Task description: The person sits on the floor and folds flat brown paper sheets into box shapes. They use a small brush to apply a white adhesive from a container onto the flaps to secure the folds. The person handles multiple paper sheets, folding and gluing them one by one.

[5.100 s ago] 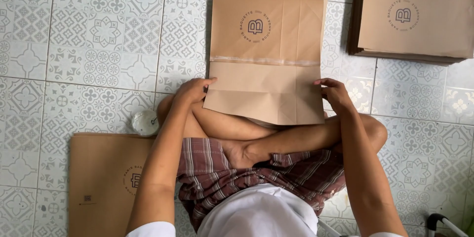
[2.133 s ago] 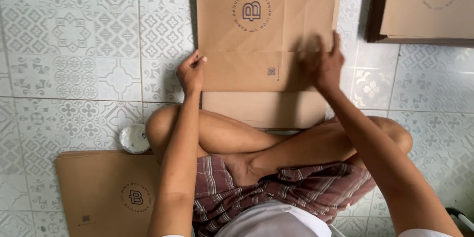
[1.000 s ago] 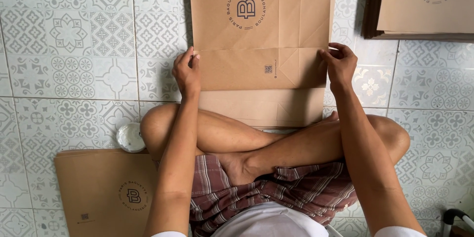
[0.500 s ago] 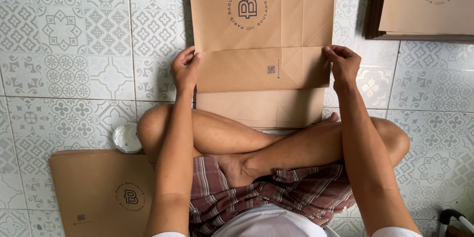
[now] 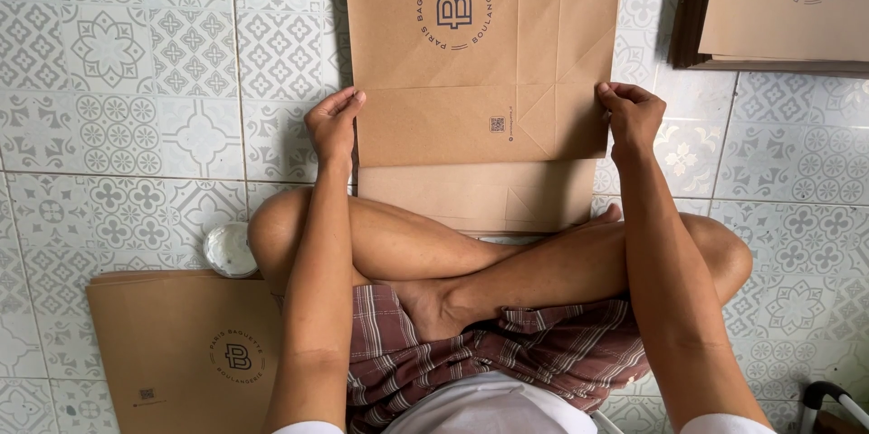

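Two hands pin one flat brown paper bag (image 5: pixel 480 54) on tiled floor (image 5: pixel 136 108): left hand (image 5: pixel 333 126) and right hand (image 5: pixel 631 113) each pinch an end of the folded bottom flap (image 5: pixel 471 126), apparently to hold the crease flat.

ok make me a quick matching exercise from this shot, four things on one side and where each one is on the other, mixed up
Things:
1. left hand
2. right hand
3. small white round container
4. stack of flat brown bags

Places:
A. on the tiles beside the person's left knee
B. top right corner of the view
C. at the left edge of the folded brown paper bag
D. at the right edge of that bag

Pairs: 1-C, 2-D, 3-A, 4-B
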